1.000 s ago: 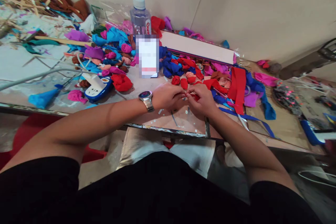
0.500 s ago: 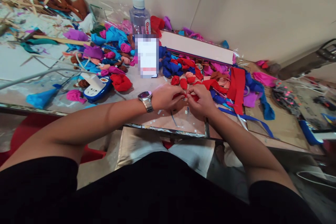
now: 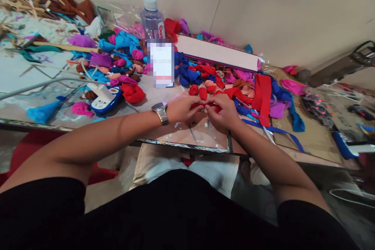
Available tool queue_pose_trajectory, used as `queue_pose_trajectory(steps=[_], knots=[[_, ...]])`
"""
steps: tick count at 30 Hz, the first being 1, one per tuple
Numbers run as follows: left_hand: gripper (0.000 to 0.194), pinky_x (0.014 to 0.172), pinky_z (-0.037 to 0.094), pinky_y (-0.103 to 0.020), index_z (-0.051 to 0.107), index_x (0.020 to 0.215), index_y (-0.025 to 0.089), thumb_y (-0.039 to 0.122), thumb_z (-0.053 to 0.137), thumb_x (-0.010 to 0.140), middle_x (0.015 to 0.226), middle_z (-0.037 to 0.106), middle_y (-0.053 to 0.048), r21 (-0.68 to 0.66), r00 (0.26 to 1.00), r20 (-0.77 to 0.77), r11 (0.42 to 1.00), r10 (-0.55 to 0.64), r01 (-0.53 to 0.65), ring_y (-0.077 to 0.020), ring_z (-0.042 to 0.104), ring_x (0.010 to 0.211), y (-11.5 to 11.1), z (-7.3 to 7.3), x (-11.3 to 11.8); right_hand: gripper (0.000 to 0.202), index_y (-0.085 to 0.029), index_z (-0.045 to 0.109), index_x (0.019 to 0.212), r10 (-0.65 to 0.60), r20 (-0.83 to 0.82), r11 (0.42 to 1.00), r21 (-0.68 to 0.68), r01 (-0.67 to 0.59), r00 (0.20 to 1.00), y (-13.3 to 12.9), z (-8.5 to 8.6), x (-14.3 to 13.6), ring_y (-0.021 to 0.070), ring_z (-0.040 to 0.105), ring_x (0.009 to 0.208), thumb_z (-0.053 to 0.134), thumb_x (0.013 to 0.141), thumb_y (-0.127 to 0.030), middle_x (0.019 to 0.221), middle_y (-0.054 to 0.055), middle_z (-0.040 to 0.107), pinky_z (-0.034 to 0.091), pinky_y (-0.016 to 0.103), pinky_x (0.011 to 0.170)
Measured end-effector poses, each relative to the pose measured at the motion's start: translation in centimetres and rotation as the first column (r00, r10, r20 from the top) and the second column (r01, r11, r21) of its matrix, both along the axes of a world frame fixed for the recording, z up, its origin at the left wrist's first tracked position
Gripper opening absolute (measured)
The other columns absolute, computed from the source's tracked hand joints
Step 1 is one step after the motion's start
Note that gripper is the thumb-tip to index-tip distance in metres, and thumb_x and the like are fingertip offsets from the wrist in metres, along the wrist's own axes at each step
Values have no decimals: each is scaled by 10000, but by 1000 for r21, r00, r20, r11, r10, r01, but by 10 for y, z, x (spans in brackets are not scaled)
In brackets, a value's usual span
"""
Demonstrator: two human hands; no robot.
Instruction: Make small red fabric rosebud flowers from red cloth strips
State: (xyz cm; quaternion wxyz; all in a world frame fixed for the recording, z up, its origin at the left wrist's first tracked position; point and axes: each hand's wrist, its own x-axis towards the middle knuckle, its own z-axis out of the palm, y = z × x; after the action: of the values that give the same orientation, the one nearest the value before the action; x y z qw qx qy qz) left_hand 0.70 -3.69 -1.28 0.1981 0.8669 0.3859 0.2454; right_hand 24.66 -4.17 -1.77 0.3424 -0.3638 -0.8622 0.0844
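Close together over the front of the table, my left hand and my right hand pinch a small piece of red crepe paper between thumbs and fingers. My fingers hide most of that piece. Just beyond them lie small red paper buds, near loose red strips and crumpled dark blue paper. A metal watch is on my left wrist.
A phone leans before a plastic bottle. Left of it are a red paper flower, a blue power socket and green-handled pliers. A long white box lies at the back; cardboard lies right.
My fingertips have shifted slightly on the red paper, the two thumbs now closer together. The whole view has moved a little, so things sit slightly further left.
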Motion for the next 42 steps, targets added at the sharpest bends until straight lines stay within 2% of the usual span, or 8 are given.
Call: queue_pose_trajectory(steps=[5, 13, 21, 24, 29, 34, 37, 42], knots=[[361, 713, 455, -280, 806, 1023, 175, 424, 546, 1029, 889, 806, -50, -129, 987, 140, 987, -82, 100, -155, 667, 738, 2, -1, 1, 165, -251, 738, 975, -19, -15, 1000, 13, 19, 1000, 1, -1, 0, 249, 710, 880, 634, 1011, -375, 915, 57, 802, 501, 427, 859], [378, 643, 399, -251, 779, 913, 151, 439, 560, 1021, 747, 717, -14, -207, 978, 195, 971, -80, 120, -119, 563, 655, 2, 1, 1, 253, -256, 763, 990, -11, -32, 1000, 9, 11, 999, 0, -1, 0, 250, 717, 875, 618, 1038, -459, 911, 61, 814, 516, 442, 863], [328, 705, 518, -252, 774, 915, 148, 405, 587, 997, 817, 771, -48, -349, 944, 319, 914, -90, 205, -147, 671, 722, 6, -5, 3, 225, -259, 768, 992, 19, -53, 999, 51, -16, 998, 0, 0, 0, 239, 723, 855, 633, 1039, -432, 894, 55, 812, 527, 426, 839], [273, 764, 552, -261, 765, 920, 150, 368, 612, 974, 855, 794, -55, -422, 918, 389, 872, -74, 249, -156, 714, 772, 8, -6, 4, 188, -266, 777, 1023, 52, -64, 997, 58, -48, 997, 0, 1, 0, 236, 729, 851, 655, 1031, -409, 900, 50, 818, 535, 425, 843], [205, 792, 563, -258, 736, 851, 148, 325, 668, 930, 820, 786, -50, -553, 873, 485, 756, -51, 351, -146, 721, 775, 10, -2, 4, 148, -269, 777, 1032, 73, -83, 995, 71, -67, 994, -1, 0, 0, 228, 742, 863, 673, 1028, -374, 920, 44, 828, 545, 423, 866], [333, 767, 591, -295, 766, 926, 123, 454, 733, 940, 859, 806, -93, -651, 832, 553, 645, 43, 399, -174, 747, 766, 10, 1, 3, 150, -267, 782, 1032, 77, -87, 992, 106, -68, 993, 0, 2, 0, 237, 759, 917, 671, 1029, -367, 963, 59, 832, 556, 428, 888], [364, 766, 595, -295, 760, 924, 119, 482, 741, 948, 849, 799, -94, -665, 822, 563, 638, 87, 388, -168, 744, 763, 10, -1, 4, 160, -274, 791, 1046, 78, -83, 993, 92, -70, 993, 0, 3, 0, 244, 766, 952, 673, 1029, -381, 999, 61, 838, 557, 438, 908], [282, 703, 553, -239, 749, 880, 133, 410, 769, 928, 835, 788, -67, -609, 836, 546, 709, 50, 356, -116, 700, 716, 12, -7, 4, 157, -281, 785, 1024, 57, -77, 995, 81, -51, 995, -1, 4, -1, 251, 756, 931, 682, 1028, -400, 963, 54, 832, 548, 452, 903]])
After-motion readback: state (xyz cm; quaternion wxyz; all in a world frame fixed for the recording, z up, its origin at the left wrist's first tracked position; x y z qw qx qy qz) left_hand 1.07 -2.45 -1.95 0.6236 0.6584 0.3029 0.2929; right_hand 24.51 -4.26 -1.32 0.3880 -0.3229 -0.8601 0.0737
